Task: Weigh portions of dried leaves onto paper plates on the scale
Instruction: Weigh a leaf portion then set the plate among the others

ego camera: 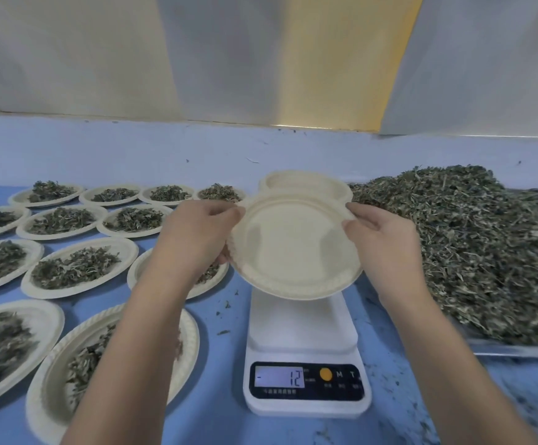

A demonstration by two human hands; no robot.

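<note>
An empty cream paper plate [293, 248] hangs tilted above the white scale [303, 322]. My left hand [197, 232] pinches its left rim and my right hand [380, 232] pinches its right rim. The scale's display [280, 377] reads minus 12 and nothing lies on its platform. Just behind the held plate stands a stack of empty plates [306, 184]. A large heap of dried leaves [473, 245] fills a metal tray [518, 350] on the right.
Several paper plates with leaf portions [75, 268] cover the blue table [222, 396] to the left of the scale. One filled plate [52, 380] lies partly under my left forearm. Leaf crumbs are scattered around the scale. A pale wall rises behind.
</note>
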